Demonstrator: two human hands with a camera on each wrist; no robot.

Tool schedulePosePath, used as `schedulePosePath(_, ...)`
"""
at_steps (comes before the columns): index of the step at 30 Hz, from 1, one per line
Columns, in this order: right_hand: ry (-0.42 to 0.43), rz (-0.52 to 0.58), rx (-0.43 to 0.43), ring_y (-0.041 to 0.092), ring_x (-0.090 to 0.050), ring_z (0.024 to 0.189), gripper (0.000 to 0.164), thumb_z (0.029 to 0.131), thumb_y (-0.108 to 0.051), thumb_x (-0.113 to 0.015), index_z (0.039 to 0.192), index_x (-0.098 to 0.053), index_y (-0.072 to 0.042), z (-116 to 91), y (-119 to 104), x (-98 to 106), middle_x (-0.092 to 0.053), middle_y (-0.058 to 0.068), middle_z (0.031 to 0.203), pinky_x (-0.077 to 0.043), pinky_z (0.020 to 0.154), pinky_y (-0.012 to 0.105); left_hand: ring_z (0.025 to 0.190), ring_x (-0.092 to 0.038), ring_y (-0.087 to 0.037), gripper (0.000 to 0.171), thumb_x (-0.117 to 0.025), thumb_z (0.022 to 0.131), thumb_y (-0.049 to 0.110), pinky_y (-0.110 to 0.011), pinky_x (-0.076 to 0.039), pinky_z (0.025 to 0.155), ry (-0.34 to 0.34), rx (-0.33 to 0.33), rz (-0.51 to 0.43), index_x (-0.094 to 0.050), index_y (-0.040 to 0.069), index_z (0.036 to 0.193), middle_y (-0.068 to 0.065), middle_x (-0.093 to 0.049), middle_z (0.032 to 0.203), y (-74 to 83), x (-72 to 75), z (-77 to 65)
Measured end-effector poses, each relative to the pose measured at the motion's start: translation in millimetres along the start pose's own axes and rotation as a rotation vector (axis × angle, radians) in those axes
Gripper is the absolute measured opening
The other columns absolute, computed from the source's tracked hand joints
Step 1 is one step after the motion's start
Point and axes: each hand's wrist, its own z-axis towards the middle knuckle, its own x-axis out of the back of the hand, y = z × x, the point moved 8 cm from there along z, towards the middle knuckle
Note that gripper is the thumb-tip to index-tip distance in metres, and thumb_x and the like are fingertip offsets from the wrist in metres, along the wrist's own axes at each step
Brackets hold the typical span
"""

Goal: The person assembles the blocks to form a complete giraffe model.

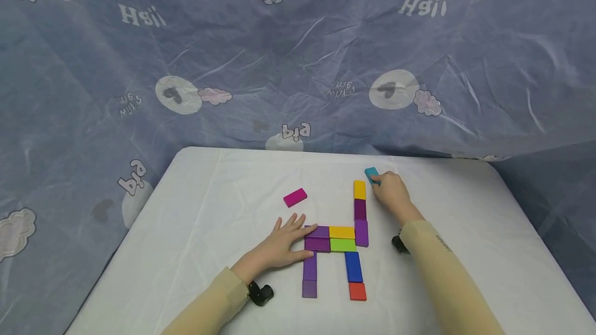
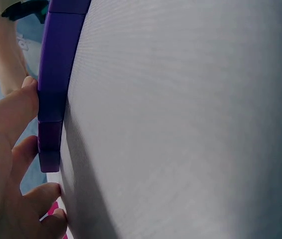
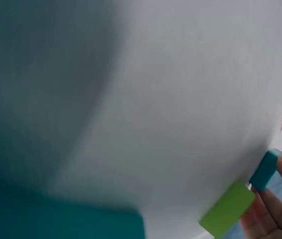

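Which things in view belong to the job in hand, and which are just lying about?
Seemingly part of the job:
teal block, pinched by the right hand
laid-out block pattern, touched by the left hand
lime block near the teal one; can't tell whether held

Lying about:
magenta block, apart from the pattern, perhaps a piece for later
printed cloth, backdrop only

Teal block [image 1: 371,172], pinched, slanted, near far yellow block [image 1: 359,189]
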Motion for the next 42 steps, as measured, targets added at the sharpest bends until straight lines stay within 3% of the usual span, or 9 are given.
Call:
schedulePosePath(8, -0.111, -0.014, 0.009, 0.045, -0.044, 0.114, 0.050, 0.097, -0.017, -0.044, 0.143, -0.044, 0.001, 3, 3, -8, -0.048, 0.031, 0.134, -0.042, 0.101, 0.056, 0.154, -0.009, -0.029, 0.067, -0.057, 0.093, 0.056, -0.060, -0.002, 0.122, -0.005, 0.007, 0.001, -0.035, 0.035, 0.153, -0.007, -0.021, 0.164, -2.3, -2.2, -0.7)
schedulePosePath(15, -0.135, 0.004, 0.019, 0.047, -0.036, 0.122, 0.054, 0.102, -0.025, -0.042, 0.147, -0.035, 0.004, 5, -3, -18, -0.040, 0.030, 0.145, -0.036, 0.107, 0.058, 0.154, -0.009, -0.029, 0.067, -0.057, 0.093, 0.056, -0.060, -0.001, 0.122, -0.005, 0.004, -0.004, -0.035, 0.035, 0.153, -0.007, -0.021, 0.164, -2.7, -5.6, -1.7)
schedulePosePath(23, -0.166, -0.047, 0.053, 0.051, -0.032, 0.130, 0.066, 0.102, -0.040, -0.045, 0.153, -0.029, -0.002, 5, -8, -24, -0.034, 0.028, 0.153, -0.033, 0.109, 0.063, 0.154, -0.009, -0.029, 0.066, -0.056, 0.094, 0.056, -0.060, -0.001, 0.122, -0.004, -0.001, 0.003, -0.035, 0.035, 0.153, -0.007, -0.021, 0.164, -1.9, -5.3, -1.4)
schedulePosePath(42, -0.164, -0.051, 0.091, 0.052, -0.029, 0.133, 0.063, 0.103, -0.035, -0.046, 0.154, -0.028, -0.004, 4, -20, -25, -0.032, 0.028, 0.154, -0.032, 0.110, 0.064, 0.154, -0.009, -0.028, 0.067, -0.057, 0.093, 0.056, -0.060, -0.002, 0.122, 0.001, 0.006, 0.011, -0.034, 0.036, 0.153, -0.006, -0.021, 0.164, -1.9, -0.6, 0.6)
